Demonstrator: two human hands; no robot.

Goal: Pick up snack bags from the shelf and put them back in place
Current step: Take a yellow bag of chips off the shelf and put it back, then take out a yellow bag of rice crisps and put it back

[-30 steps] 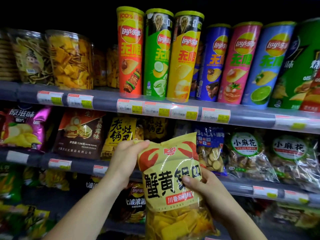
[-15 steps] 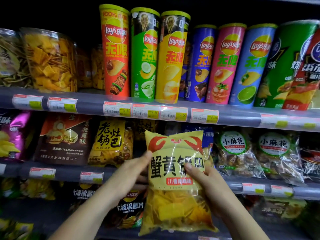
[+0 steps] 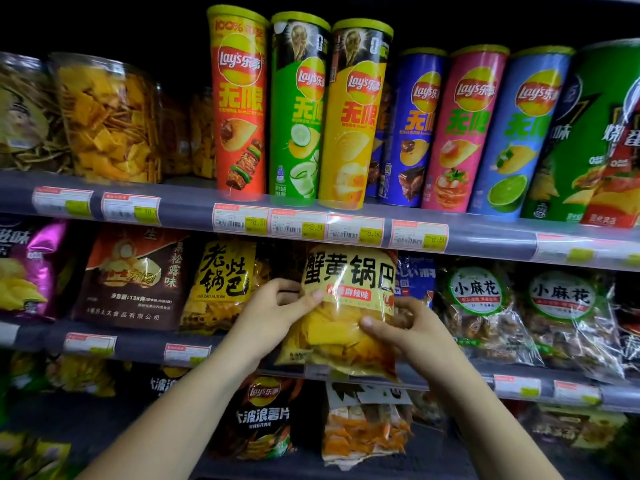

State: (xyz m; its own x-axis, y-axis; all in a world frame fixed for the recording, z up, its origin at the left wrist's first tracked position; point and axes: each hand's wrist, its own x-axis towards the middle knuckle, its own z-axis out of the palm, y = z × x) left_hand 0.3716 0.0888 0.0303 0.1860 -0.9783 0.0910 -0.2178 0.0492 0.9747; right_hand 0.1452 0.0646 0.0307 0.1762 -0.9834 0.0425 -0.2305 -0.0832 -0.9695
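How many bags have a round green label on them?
2. On the middle shelf, right of the yellow bag: left green-label bag, right green-label bag. More may hide behind them.

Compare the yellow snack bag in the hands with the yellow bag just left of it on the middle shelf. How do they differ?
The left hand and right hand grip the held yellow bag, its bottom hanging over the shelf edge; the neighbour bag stands behind that edge. The held bag's black characters run in one row above a red strip; the neighbour's stand in two columns. Both are yellow with black characters.
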